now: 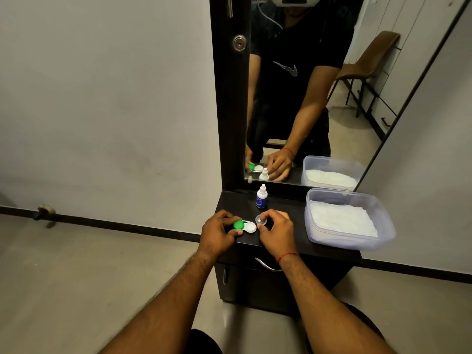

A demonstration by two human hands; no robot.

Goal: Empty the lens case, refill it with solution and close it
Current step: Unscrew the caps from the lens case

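The left grip (219, 232) is holding the lens case (246, 226). The right grip (275, 231) is pinching its clear cap (261, 220), already off. Emptying, refilling and closing seem to be waiting

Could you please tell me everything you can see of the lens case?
The lens case is a small white plastic body with two round wells, lying flat near the front of the dark shelf. Its left well carries a green cap; the right well is uncapped, its contents unclear. The left hand holds the green end. The right hand pinches a clear cap close beside the open well.
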